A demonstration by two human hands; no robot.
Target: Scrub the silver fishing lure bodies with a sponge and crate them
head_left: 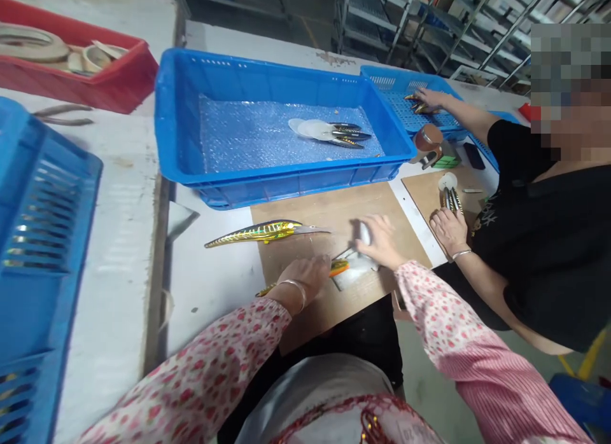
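My left hand [309, 278] is closed around a gold and orange fishing lure [340, 266], pressed down on the brown board [334, 205]. The lure's clear bill points right, and its tail shows behind my wrist. My right hand [382, 240] grips a tool with a white handle [365, 233]; a thin shaft runs from it down toward the lure's head. The tool's kind is blurred. Above my left hand lies a second gold striped fishing lure [258, 232], its clear bill to the right, partly on the board and partly on the white table.
A blue tub [305, 173] behind the board holds several dark lures [351, 135] on bubble wrap. Left are a red bin [119, 81], pliers [64, 113] and a blue crate [71, 158]. A co-worker's hands [449, 231] are at right, one reaching into a blue basket [377, 81].
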